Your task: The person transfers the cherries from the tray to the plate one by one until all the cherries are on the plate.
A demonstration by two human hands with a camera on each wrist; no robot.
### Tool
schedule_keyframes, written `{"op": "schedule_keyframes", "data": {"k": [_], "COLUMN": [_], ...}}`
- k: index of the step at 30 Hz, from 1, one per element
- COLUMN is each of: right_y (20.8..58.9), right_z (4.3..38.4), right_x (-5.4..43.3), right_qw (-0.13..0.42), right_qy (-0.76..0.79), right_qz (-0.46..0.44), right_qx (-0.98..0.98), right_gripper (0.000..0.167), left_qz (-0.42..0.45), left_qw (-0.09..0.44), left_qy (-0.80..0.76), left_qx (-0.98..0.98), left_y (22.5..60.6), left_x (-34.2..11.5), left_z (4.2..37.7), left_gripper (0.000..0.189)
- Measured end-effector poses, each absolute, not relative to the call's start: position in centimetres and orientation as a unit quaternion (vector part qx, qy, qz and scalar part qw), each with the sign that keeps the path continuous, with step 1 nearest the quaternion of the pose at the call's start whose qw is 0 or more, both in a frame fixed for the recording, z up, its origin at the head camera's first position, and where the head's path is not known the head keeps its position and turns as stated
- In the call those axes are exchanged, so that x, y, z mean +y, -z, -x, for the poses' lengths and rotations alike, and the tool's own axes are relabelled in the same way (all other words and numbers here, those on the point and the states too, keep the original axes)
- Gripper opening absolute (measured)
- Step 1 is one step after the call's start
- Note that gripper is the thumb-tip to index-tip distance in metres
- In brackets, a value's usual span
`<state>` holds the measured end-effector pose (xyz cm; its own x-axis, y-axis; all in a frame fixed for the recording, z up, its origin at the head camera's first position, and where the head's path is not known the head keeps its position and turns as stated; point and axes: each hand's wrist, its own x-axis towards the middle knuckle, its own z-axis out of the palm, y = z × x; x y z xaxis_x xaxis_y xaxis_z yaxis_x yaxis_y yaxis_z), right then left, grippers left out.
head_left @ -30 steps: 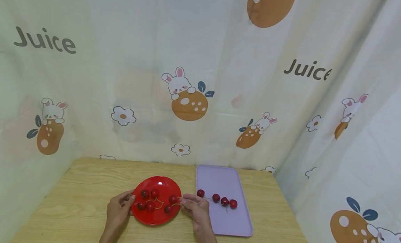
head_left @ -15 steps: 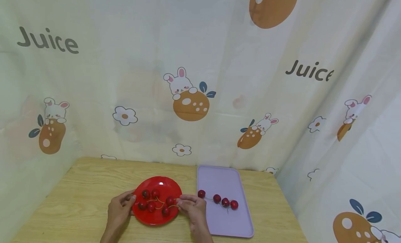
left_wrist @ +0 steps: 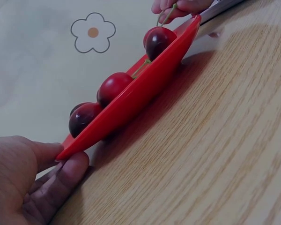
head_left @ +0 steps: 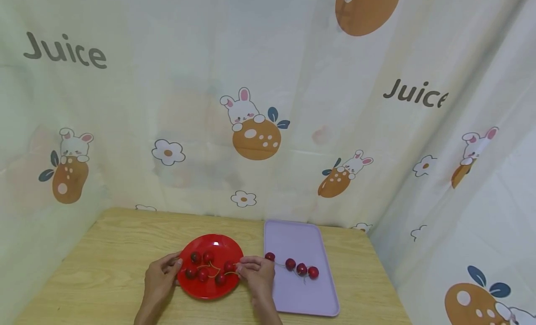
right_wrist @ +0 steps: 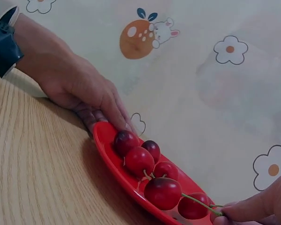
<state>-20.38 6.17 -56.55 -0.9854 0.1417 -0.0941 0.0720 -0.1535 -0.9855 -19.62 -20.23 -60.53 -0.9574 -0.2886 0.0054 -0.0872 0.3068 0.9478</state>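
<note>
My left hand (head_left: 161, 278) grips the left rim of a round red plate (head_left: 224, 246), thumb on top and fingers under the edge in the left wrist view. Several dark red cherries lie on the plate; one group (head_left: 203, 274) with joined green stems sits at its left. At the plate's right side, my right hand (head_left: 258, 274) pinches the stem ends of two cherries, one larger in the right wrist view (right_wrist: 163, 193) and one beside it (right_wrist: 193, 206). Both rest on or close over the plate. A green stem (right_wrist: 196, 199) runs from the larger one into the fingertips.
Just right of the plate lies a lilac rectangular tray (head_left: 289, 239), partly behind my right hand. Several cherries (head_left: 301, 269) with stems lie in a row across it. The wooden table (head_left: 125, 241) meets a printed curtain (head_left: 201, 106) at the back and sides.
My right hand has moved a little left over the plate, shifting the two cherries slightly toward the left group. My left hand keeps its hold on the rim. The head view has shifted slightly.
</note>
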Motion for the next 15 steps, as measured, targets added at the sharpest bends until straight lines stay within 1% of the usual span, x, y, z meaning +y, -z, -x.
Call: {"op": "schedule_keyframes", "data": {"k": [7,15], "right_y": [56.51,56.24], "right_z": [20.66,20.63], "right_x": [5.56,5.41], "right_qw": [0.045,0.061], "right_qy": [-0.715,-0.68], "right_qz": [0.096,0.073], "right_qx": [-0.691,-0.727], "right_gripper": [0.024,0.022], "left_qz": [-0.115,-0.112], "left_qw": [0.086,0.09], "left_qy": [0.586,0.579], "left_qx": [-0.797,-0.803], "left_y": [60.57,60.39], "left_x": [-20.13,-20.06], "left_z": [19.46,19.26], "left_gripper": [0.035,0.034]}}
